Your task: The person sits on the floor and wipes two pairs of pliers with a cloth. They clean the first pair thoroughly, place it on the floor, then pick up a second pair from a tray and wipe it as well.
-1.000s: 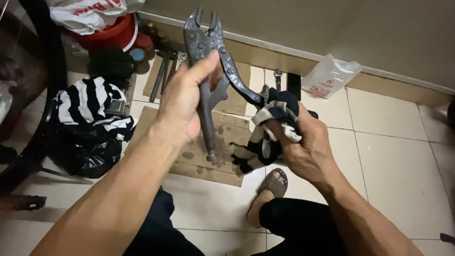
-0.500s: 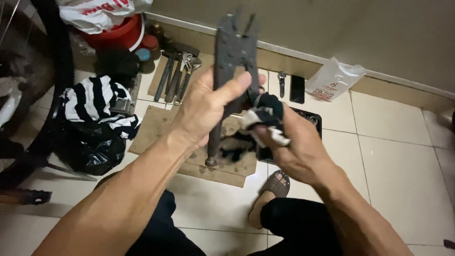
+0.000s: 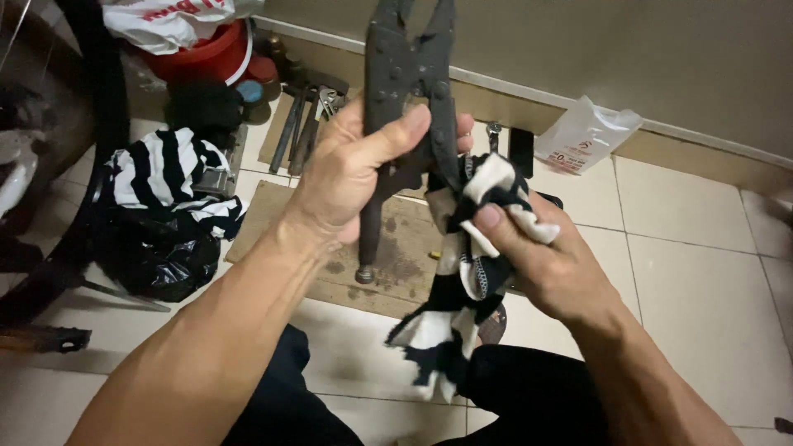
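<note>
My left hand (image 3: 359, 169) grips large dark locking pliers (image 3: 406, 91) around the middle, jaws pointing up toward the top edge of the head view, one handle with its end screw hanging down. My right hand (image 3: 541, 256) is closed on a black-and-white striped rag (image 3: 467, 272) and presses it against the pliers' right handle. The loose end of the rag hangs down over my dark-trousered knees. Below both hands a stained piece of cardboard (image 3: 405, 264) lies on the tiled floor.
More striped cloth on a black bag (image 3: 161, 215) lies at left beside a bicycle tyre (image 3: 99, 107). Hand tools (image 3: 301, 120) lie by the wall near a red bucket (image 3: 206, 54). A white plastic bag (image 3: 582, 136) sits at the skirting; a sandalled foot (image 3: 494, 326) shows under the rag.
The pliers have turned upright and come closer to the camera, their handles now drawn together. My right hand has slid the rag up along the right handle.
</note>
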